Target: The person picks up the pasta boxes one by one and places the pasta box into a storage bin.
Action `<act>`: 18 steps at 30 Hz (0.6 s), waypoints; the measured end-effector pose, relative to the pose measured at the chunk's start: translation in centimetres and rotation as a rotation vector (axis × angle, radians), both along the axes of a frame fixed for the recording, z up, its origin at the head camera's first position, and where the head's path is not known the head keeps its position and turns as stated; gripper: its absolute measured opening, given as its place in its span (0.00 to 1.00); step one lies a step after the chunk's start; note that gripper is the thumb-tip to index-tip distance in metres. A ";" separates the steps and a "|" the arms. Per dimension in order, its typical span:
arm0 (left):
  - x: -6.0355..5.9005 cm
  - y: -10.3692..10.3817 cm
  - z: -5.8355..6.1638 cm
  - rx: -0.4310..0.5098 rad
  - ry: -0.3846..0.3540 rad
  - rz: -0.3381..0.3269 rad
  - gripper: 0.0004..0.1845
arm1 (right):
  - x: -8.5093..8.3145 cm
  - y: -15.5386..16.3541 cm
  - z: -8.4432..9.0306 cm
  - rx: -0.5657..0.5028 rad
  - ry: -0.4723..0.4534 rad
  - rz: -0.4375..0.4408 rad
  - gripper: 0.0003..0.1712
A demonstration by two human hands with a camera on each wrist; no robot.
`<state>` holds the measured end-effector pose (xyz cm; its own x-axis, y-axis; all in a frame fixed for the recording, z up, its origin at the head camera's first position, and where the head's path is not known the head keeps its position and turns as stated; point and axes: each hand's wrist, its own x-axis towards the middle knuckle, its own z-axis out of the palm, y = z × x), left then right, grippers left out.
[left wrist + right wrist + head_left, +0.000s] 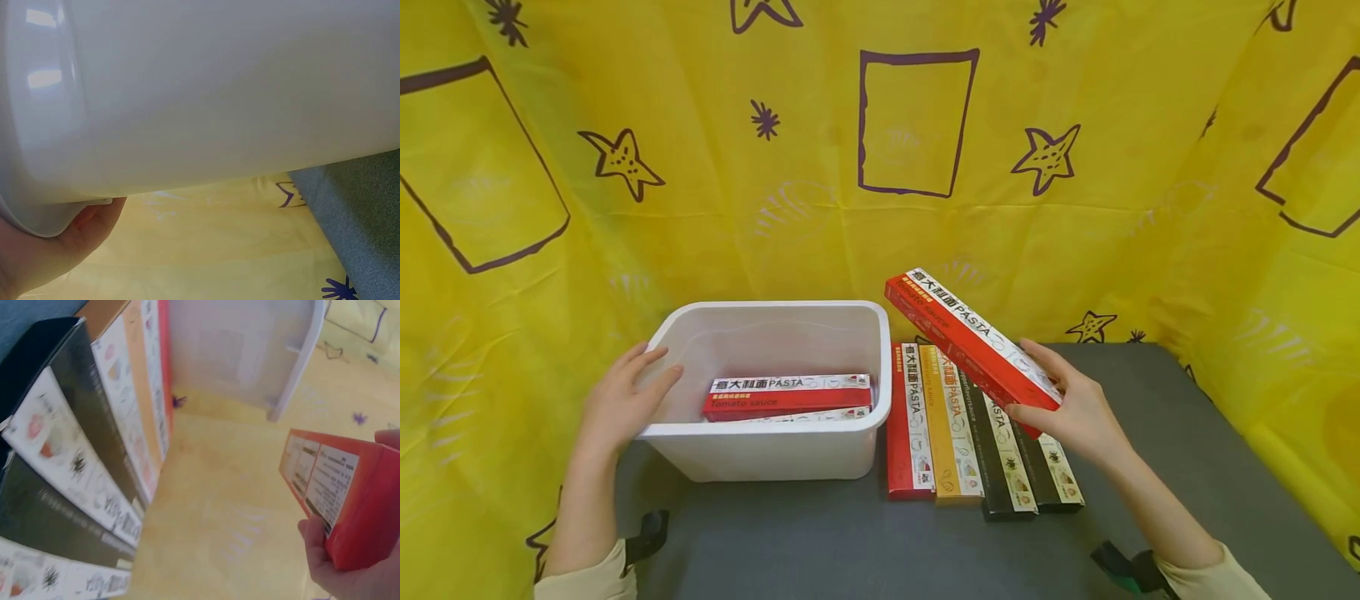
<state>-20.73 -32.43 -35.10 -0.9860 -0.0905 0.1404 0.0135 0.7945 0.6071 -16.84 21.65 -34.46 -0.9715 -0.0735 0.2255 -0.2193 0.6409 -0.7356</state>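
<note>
My right hand (1078, 412) grips a red tomato-sauce pasta box (973, 342) near its lower end, thumb on one side and fingers on the other. The box is raised and slanted above a row of pasta boxes, its far end close to the tub's right rim. With my left hand (625, 400) I hold the left rim of a white plastic tub (760, 454); the left wrist view has the fingers (94, 228) around the rim. Inside the tub lie a red pasta box (790, 396) and, partly hidden by the front wall, another box (820, 415).
Right of the tub lie a red box (898, 450), a yellow box (951, 458) and two black boxes (1000, 483) (1052, 475), side by side on the grey table (775, 542). A yellow patterned cloth (820, 233) surrounds the table's back and sides.
</note>
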 end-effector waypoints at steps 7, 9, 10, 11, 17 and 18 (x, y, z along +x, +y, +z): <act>0.0 0.0 0.0 -0.006 0.010 0.001 0.37 | -0.6 -2.0 0.5 -0.060 0.006 0.080 0.44; 0.0 0.0 0.0 -0.007 0.018 -0.001 0.36 | -0.8 -2.6 0.7 -0.062 0.013 0.102 0.44; 0.1 0.1 0.0 -0.006 0.021 -0.002 0.36 | -0.9 -2.9 0.8 -0.060 0.017 0.115 0.44; 0.1 0.1 0.0 -0.006 0.024 -0.002 0.36 | -0.9 -3.3 0.9 -0.055 0.024 0.130 0.44; 0.1 0.1 0.1 -0.004 0.024 0.000 0.37 | -1.5 -5.2 1.6 -0.020 0.063 0.228 0.42; 0.1 0.2 0.1 -0.005 0.023 0.002 0.37 | -1.6 -5.5 1.7 -0.014 0.071 0.243 0.42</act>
<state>-20.63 -32.28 -35.00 -0.9823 -0.0913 0.1633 0.0261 0.7975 0.6028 -18.45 16.12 -32.79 -0.9075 -0.2990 0.2949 -0.4166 0.5528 -0.7217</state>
